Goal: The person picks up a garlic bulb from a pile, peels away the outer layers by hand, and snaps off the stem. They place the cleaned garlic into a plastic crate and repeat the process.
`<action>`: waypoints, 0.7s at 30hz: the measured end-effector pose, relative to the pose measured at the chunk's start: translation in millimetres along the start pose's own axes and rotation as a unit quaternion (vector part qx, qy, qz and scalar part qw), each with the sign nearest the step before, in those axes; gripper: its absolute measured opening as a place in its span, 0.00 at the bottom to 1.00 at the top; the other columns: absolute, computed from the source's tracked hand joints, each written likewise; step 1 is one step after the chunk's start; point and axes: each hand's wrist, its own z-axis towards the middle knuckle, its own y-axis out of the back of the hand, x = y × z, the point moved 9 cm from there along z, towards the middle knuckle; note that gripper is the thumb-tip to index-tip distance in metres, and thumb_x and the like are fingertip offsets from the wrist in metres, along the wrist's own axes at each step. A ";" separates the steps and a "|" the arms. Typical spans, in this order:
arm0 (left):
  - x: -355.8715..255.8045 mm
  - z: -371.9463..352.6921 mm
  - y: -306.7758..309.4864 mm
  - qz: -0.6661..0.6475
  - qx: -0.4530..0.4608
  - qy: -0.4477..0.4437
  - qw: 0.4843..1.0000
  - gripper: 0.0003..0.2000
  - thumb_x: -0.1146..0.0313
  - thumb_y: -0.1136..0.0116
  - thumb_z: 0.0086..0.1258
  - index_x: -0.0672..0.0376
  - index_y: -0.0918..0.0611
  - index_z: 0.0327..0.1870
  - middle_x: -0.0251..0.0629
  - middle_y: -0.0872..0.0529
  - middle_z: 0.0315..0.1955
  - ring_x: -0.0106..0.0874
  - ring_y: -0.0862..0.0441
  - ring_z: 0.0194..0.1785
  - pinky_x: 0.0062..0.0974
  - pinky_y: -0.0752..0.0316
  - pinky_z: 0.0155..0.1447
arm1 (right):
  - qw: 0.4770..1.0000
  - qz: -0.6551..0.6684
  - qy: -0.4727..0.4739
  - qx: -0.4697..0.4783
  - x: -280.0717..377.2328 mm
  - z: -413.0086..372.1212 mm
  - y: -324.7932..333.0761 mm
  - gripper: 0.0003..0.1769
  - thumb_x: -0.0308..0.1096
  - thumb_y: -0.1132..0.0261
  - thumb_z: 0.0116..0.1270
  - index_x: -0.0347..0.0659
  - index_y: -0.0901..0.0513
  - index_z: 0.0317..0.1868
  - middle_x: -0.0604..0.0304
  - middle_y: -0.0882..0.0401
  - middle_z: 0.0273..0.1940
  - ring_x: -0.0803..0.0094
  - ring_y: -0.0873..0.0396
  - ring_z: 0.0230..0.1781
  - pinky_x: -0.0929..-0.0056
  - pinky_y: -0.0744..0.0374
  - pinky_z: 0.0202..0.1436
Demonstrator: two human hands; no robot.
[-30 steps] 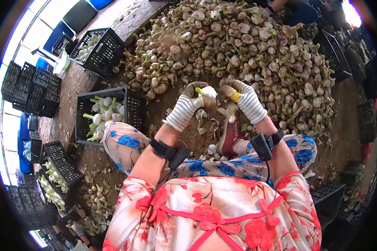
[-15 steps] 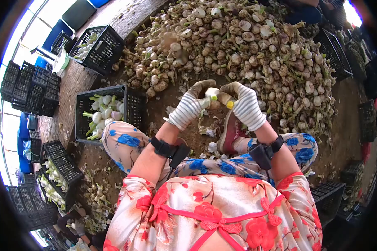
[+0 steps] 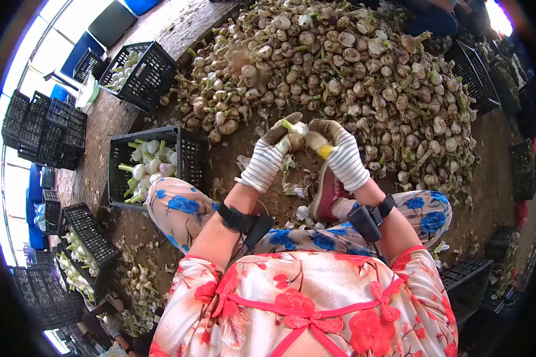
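In striped gloves with dirty brown fingertips, both my hands meet above the floor in front of my crossed legs. Between them is a pale garlic bulb (image 3: 299, 128), its short green stem pointing up and left. My left hand (image 3: 273, 149) is closed around the bulb from the left. The fingers of my right hand (image 3: 338, 147) curl in against the bulb's right side; a yellow band shows around the thumb. Glove fingers cover part of the bulb. A large heap of unpeeled garlic (image 3: 345, 77) lies just beyond my hands.
A black crate (image 3: 187, 157) with white, green-stemmed bulbs stands by my knee at left. Another filled crate (image 3: 152, 74) is farther up, and stacked crates (image 3: 47, 131) stand at far left. Peel scraps and a red shoe (image 3: 326, 199) are below my hands.
The garlic bulb has turned in my fingers: its green stem pointed down and right before and now points up-left. My hands stay in nearly the same place.
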 end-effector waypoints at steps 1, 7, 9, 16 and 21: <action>2.0 0.1 0.0 0.001 0.000 -0.001 1.000 0.23 0.65 0.46 0.65 0.61 0.33 0.60 0.35 0.23 0.48 0.24 0.23 0.45 0.23 0.26 0.49 | 0.988 -0.108 0.107 -0.014 15.9 -2.3 -3.7 0.12 0.31 0.37 0.59 0.34 0.23 0.42 0.61 0.20 0.32 0.82 0.27 0.30 0.80 0.25 0.33; -3.1 -4.0 -4.6 0.055 -0.007 -0.044 0.997 0.19 0.66 0.47 0.66 0.60 0.29 0.57 0.27 0.22 0.40 0.15 0.28 0.40 0.14 0.32 0.48 | 0.974 -0.209 0.083 -0.035 9.4 -2.1 -3.4 0.09 0.27 0.35 0.55 0.34 0.22 0.37 0.52 0.20 0.29 0.73 0.24 0.28 0.75 0.25 0.33; -0.3 -3.1 -4.2 0.063 -0.031 -0.037 0.997 0.16 0.68 0.47 0.67 0.61 0.27 0.55 0.28 0.22 0.40 0.16 0.28 0.41 0.15 0.32 0.48 | 0.933 -0.307 0.183 -0.041 19.2 -5.0 -9.3 0.08 0.26 0.37 0.54 0.34 0.23 0.36 0.48 0.22 0.28 0.59 0.22 0.27 0.70 0.25 0.32; -11.0 -2.3 6.5 0.053 -0.063 -0.089 0.993 0.09 0.77 0.49 0.65 0.60 0.25 0.46 0.33 0.22 0.44 0.20 0.25 0.43 0.17 0.29 0.49 | 0.898 -0.373 0.216 -0.088 20.2 4.3 0.1 0.05 0.27 0.41 0.55 0.35 0.27 0.30 0.46 0.24 0.25 0.50 0.25 0.26 0.62 0.27 0.29; -9.5 -1.2 18.5 -0.051 -0.135 -0.051 0.988 0.13 0.75 0.41 0.59 0.61 0.23 0.46 0.35 0.19 0.38 0.24 0.22 0.39 0.21 0.25 0.47 | 0.952 -0.285 0.100 -0.044 -24.1 22.7 18.3 0.08 0.30 0.39 0.57 0.34 0.24 0.34 0.51 0.21 0.27 0.61 0.22 0.27 0.69 0.24 0.32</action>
